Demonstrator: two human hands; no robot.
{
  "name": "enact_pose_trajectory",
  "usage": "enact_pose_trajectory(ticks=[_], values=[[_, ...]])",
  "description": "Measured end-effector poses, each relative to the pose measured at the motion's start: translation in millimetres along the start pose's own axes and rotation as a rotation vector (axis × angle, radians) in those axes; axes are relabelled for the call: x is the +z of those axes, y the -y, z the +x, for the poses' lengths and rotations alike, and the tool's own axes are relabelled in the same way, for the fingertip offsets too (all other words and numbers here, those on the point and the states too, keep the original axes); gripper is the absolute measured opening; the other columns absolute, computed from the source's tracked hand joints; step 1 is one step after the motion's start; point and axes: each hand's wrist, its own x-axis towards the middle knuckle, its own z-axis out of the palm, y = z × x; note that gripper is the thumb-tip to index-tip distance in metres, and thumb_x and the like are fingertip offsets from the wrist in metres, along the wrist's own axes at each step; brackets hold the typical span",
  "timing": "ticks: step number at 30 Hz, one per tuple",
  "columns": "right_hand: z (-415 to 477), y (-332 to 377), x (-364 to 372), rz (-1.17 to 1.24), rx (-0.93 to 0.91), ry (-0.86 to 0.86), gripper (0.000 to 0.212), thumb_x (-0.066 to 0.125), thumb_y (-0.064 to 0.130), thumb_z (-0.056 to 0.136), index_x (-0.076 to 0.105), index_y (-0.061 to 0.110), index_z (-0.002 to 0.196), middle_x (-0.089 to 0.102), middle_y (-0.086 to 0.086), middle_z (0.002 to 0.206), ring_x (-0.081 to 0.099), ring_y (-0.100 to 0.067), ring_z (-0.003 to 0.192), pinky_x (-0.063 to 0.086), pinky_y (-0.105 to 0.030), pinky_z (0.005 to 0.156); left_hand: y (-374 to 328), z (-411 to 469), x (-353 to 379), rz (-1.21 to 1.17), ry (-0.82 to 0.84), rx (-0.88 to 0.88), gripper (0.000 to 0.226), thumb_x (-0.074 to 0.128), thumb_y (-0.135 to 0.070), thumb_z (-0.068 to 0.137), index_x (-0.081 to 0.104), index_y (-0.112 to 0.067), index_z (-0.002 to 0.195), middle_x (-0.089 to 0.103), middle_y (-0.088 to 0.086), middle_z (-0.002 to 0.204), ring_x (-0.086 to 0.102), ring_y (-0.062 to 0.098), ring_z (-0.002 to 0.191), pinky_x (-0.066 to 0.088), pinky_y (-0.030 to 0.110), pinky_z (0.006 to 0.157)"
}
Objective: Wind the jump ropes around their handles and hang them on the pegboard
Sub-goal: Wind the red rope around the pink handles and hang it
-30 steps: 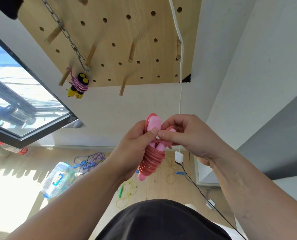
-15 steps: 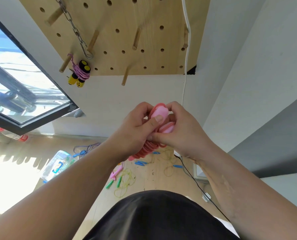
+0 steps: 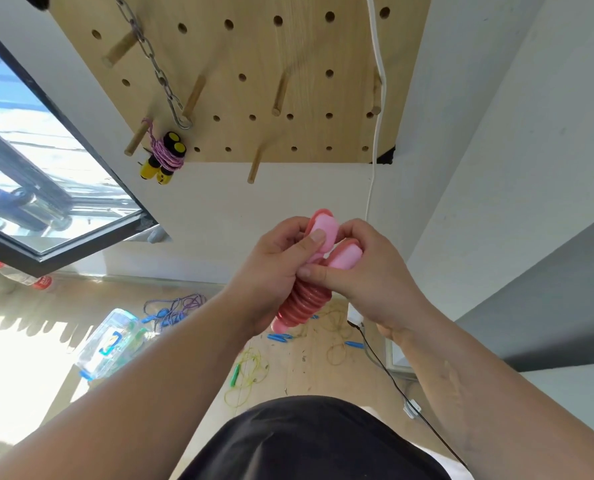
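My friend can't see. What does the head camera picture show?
The left hand and right hand grip a pink jump rope, its cord coiled tightly round its handles. Above, a wooden pegboard has a yellow-handled rope hanging from a peg, and loose ropes lie on the floor.

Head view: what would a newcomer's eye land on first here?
Dead centre, the left hand and right hand hold a pink rope wound in tight coils round its two handles. Above, at the lower left of the pegboard, a yellow-handled rope already hangs from a peg. Loose ropes lie on the floor below.
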Motion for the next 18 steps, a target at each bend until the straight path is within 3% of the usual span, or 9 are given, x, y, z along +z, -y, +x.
enact_pose_trajectory(ticks=[2,6,9,13,18], values=[[1.3,0.8,4.0,-0.047,0.018,-0.008,0.055,0.096,0.043,0.057,0.063,0.02,0.095,0.069,0.004,0.081,0.069,-0.017,0.075,0.059,-0.045,0.073,-1.4,0.7,-2.3,0.027,0.005,0.01,0.013,0.064,-0.031,0.089,0.076,-0.025,0.093,0.07,0.012,0.099,0.068,0.026,0.093,0.055,0.044,0.086],[5.8,3.2,13.1,-0.131,-0.008,0.049,0.05,0.092,0.054,0.053,0.07,0.022,0.085,0.071,0.002,0.079,0.069,-0.016,0.074,0.059,-0.048,0.071,-2.5,0.0,-17.2,0.058,0.015,-0.009,0.016,0.063,-0.032,0.091,0.074,-0.022,0.096,0.069,0.013,0.098,0.068,0.026,0.093,0.055,0.044,0.084],[10.6,5.4,20.4,-0.005,-0.006,0.094,0.035,0.089,0.047,0.068,0.074,0.02,0.085,0.072,-0.006,0.083,0.065,-0.016,0.073,0.054,-0.044,0.071,-4.2,-0.9,-28.1,-0.098,-0.098,-0.048,0.019,0.061,-0.028,0.098,0.07,-0.012,0.099,0.068,0.017,0.095,0.066,0.03,0.089,0.055,0.042,0.078],[18.1,15.5,38.5,0.3,0.148,0.211,0.027,0.061,0.041,0.097,0.075,0.02,0.106,0.075,0.001,0.097,0.068,-0.014,0.085,0.052,-0.028,0.072,-11.2,-1.2,-51.3,-0.346,-0.153,-0.179,0.04,0.047,-0.037,0.104,0.065,-0.007,0.122,0.072,0.013,0.101,0.07,0.021,0.079,0.057,0.036,0.065],[36.0,34.4,71.2,0.106,0.084,0.131,0.017,0.065,0.021,0.096,0.079,0.019,0.087,0.076,0.005,0.082,0.067,-0.006,0.074,0.051,-0.023,0.068,-17.3,3.5,-92.0,-0.494,-0.079,-0.235,0.052,0.043,-0.043,0.102,0.058,-0.005,0.136,0.069,0.013,0.11,0.067,0.023,0.093,0.058,0.037,0.077]])
